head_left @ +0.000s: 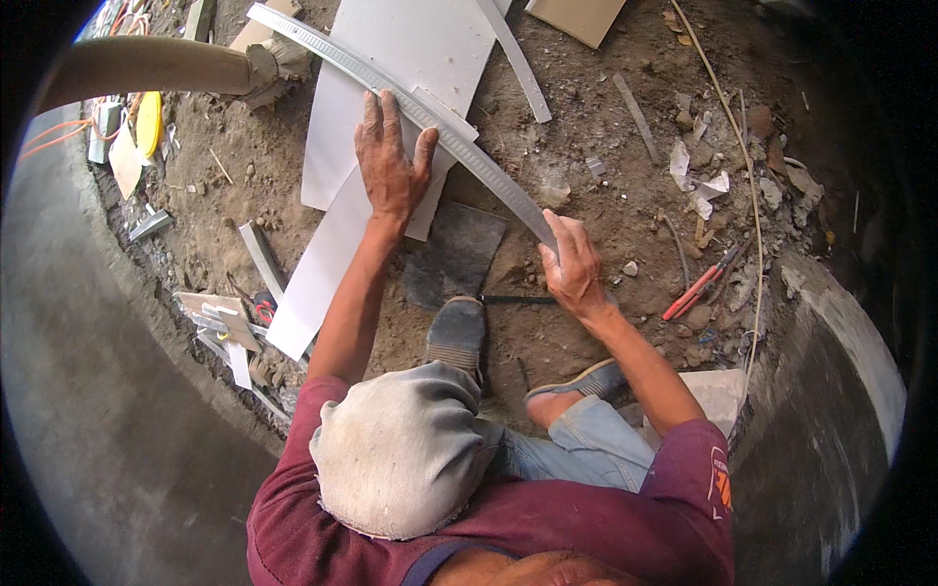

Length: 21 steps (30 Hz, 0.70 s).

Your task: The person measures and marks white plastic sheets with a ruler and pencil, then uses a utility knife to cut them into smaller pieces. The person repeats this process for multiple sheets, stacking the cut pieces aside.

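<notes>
One long metal strip (471, 156) slants over white boards (420, 44)

Perforated and pale grey, the strip runs from the upper left of the frame to just right of centre, above dirt ground (576, 98). At upper centre, the left hand (394, 181) lies with its fingers extended and unclenched, the tips resting against the strip and the thumb spread to one side. Right of centre, the right hand (575, 272) grasps the strip's lower end between thumb and fingers.

A dark flat sheet (451, 259) lies near the centre, just above a grey shoe (456, 332). A narrow pale offcut (515, 61) sits at the top, right of centre. A red-handled tool (692, 293) and a thin cord (759, 244) lie at right. A thick brown pole (147, 73) juts in at upper left, near a yellow oval item (149, 125). A pale cap (401, 449) and a maroon shirt (586, 527) fill the lower centre.
</notes>
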Motion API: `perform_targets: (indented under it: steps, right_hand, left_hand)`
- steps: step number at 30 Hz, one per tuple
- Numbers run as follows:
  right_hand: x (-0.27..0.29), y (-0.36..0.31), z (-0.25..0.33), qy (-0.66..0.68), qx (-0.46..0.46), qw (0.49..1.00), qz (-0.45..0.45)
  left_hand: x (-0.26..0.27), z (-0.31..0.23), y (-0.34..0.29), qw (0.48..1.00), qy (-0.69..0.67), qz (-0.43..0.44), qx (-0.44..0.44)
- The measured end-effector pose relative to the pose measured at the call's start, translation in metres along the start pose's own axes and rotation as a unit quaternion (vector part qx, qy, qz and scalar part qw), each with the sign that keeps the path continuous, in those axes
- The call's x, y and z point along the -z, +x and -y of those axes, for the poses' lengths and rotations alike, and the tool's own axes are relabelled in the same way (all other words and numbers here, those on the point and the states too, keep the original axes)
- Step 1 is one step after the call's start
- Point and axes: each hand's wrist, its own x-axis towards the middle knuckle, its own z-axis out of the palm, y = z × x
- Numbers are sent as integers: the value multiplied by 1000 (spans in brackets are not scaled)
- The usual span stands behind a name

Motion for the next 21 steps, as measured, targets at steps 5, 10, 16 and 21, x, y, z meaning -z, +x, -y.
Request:
perform_targets:
  steps: [5,10,16,21]
  right_hand:
    - [2,2,-2,-2,3,1000,9]
    - [1,1,-4,-1,6,1000,14]
    - [0,2,-4,7,9,1000,9]
    - [1,4,-3,10,-2,1000,9]
  left_hand:
    - [0,-1,0,1000,4,4,2]
    - [1,-2,-2,1000,-11,3,12]
    - [0,0,-2,1000,2,5,5]
    - [8,-2,1,999,7,48,-17]
